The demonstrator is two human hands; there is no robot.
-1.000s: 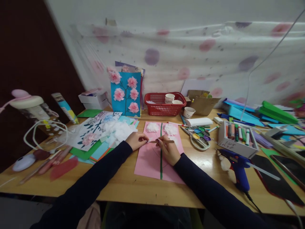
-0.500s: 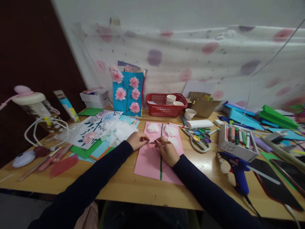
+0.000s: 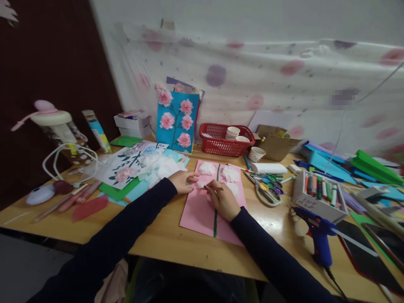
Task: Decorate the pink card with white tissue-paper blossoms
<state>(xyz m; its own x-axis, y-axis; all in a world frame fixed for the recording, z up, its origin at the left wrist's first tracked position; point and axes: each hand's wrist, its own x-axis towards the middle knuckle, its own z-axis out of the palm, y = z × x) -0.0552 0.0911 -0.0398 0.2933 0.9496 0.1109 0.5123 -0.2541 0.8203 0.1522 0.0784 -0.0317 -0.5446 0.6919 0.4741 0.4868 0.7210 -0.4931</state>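
In the head view a pink card point(image 3: 197, 214) lies on the table, with a green stripe point(image 3: 215, 223) down its middle. White cotton tufts point(image 3: 230, 174) sit on its upper part. My right hand point(image 3: 223, 201) is closed round a slim brownish pointed tool point(image 3: 217, 189), held over the card. Close to the tool's tip is a small white tuft point(image 3: 201, 184). At the card's left edge, my left hand point(image 3: 183, 182) rests palm down with its fingers stretched out, and nothing shows in it.
A cotton pile point(image 3: 160, 166) and coloured papers lie left. Behind stand a blue flower card point(image 3: 176, 120) and a red basket point(image 3: 214, 145) with paper cups. Scissors point(image 3: 268, 198), a marker box point(image 3: 318, 206) and a blue glue gun point(image 3: 320, 237) are on the right.
My left fingers have moved apart from the tool's tip and flattened at the card's edge. The small white tuft now shows on the card by the tip. The view has shifted slightly.
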